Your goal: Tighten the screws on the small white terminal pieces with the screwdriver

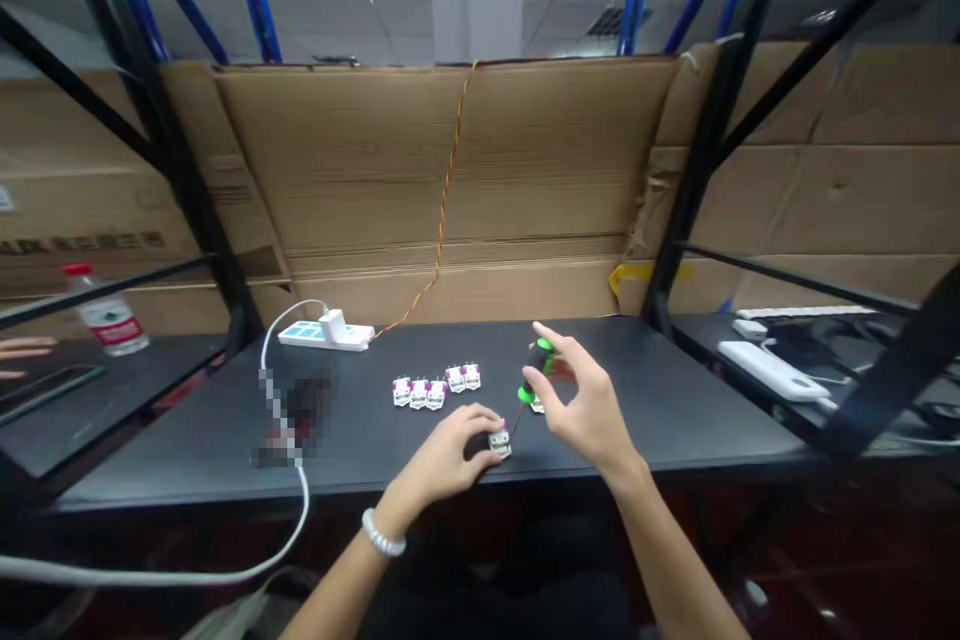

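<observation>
The left hand's fingers pinch a small white block down on the counter, near its front edge. The right hand's fingers are closed round a green-and-black screwdriver, its shaft slanting down towards the block. Five more blocks lie in a row just behind. A power strip sits farther back, and a bottle stands far left.

Colours noted at the bench.
Screwdriver handle was black with bright green bands. Terminal block and row of blocks were white with magenta tops, on a matt black table. Power strip was white with blue-green sockets, twisted wire red and yellow, bottle cap and label red, cardboard plain brown.
</observation>
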`<state>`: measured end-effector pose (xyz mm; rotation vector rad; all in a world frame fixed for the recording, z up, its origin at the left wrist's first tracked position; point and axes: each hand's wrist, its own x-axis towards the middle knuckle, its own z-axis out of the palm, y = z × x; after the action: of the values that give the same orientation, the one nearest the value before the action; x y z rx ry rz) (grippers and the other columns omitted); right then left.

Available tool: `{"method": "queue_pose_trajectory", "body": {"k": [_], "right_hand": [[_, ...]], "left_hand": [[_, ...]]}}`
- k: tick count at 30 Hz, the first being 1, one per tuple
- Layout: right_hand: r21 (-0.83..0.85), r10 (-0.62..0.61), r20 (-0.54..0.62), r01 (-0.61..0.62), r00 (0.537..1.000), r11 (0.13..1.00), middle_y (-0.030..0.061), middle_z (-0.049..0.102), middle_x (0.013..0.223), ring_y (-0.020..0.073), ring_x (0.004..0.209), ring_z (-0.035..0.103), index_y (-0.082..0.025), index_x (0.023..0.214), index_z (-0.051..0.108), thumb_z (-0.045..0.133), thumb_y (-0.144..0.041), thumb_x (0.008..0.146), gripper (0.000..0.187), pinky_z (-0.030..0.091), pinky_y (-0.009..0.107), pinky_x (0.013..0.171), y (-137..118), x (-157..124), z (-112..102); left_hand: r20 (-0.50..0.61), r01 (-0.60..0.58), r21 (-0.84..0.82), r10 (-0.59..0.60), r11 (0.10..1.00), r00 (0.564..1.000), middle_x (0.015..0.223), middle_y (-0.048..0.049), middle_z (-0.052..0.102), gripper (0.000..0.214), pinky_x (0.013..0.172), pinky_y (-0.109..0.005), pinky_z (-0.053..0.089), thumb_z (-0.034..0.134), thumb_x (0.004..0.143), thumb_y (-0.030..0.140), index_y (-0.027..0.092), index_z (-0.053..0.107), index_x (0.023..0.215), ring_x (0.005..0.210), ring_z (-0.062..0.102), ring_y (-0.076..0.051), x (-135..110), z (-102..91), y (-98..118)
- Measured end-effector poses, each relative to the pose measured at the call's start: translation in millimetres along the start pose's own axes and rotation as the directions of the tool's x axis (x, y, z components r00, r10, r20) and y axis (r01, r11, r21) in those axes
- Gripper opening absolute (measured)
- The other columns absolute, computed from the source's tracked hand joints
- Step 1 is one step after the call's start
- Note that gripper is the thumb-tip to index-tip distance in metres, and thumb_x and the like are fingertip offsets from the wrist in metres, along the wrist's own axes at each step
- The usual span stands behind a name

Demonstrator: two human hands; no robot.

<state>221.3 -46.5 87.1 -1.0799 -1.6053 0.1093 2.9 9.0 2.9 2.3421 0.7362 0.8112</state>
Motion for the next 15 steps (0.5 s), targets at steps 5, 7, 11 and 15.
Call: {"method": "queue_pose_trajectory", "body": {"k": [5,7,11,15], "right_hand": [[0.016,0.026,-0.048,-0.025,0.999,1.000,0.0096,0.072,0.115,0.0220,0.091,0.074,-0.024,0.148,0.059,0.066,-0.032,0.099,0.050,0.068,0.039,0.084,5.8,-2.6,-1.4],[0.026,0.034,-0.061,-0.033,0.998,0.999,0.0105,0.073,0.115,0.0225,0.092,0.075,-0.023,0.148,0.059,0.066,-0.033,0.099,0.051,0.068,0.039,0.083,7.6,-3.6,-3.1],[0.035,0.042,-0.091,-0.039,0.995,0.999,0.0109,0.074,0.117,0.0225,0.091,0.076,-0.023,0.147,0.059,0.067,-0.035,0.098,0.051,0.068,0.040,0.084,9.7,-4.8,-6.1],[0.029,0.037,-0.120,-0.034,0.992,0.999,0.0102,0.074,0.116,0.0224,0.092,0.076,-0.024,0.147,0.060,0.068,-0.036,0.098,0.051,0.069,0.039,0.082,10.9,-5.4,-7.5]], "left_hand": [[0.003,0.010,-0.003,-0.010,1.000,1.000,0.130,-0.0081,0.072,0.029,0.114,-0.042,0.050,0.077,0.093,0.025,0.025,0.075,0.122,0.123,0.066,-0.026,0.6,-1.1,1.7],[0.007,0.011,0.000,-0.011,1.000,1.000,0.131,-0.0078,0.072,0.030,0.114,-0.043,0.050,0.077,0.092,0.023,0.025,0.075,0.122,0.124,0.066,-0.026,0.8,-1.1,1.7],[0.006,0.006,-0.003,-0.006,1.000,1.000,0.132,-0.0080,0.071,0.030,0.114,-0.044,0.050,0.077,0.093,0.025,0.025,0.075,0.123,0.124,0.066,-0.026,0.9,-0.5,1.0],[0.011,0.008,0.007,-0.008,1.000,1.000,0.132,-0.0075,0.072,0.030,0.114,-0.043,0.050,0.076,0.093,0.024,0.025,0.075,0.122,0.124,0.066,-0.026,0.7,-0.7,1.4]]}}
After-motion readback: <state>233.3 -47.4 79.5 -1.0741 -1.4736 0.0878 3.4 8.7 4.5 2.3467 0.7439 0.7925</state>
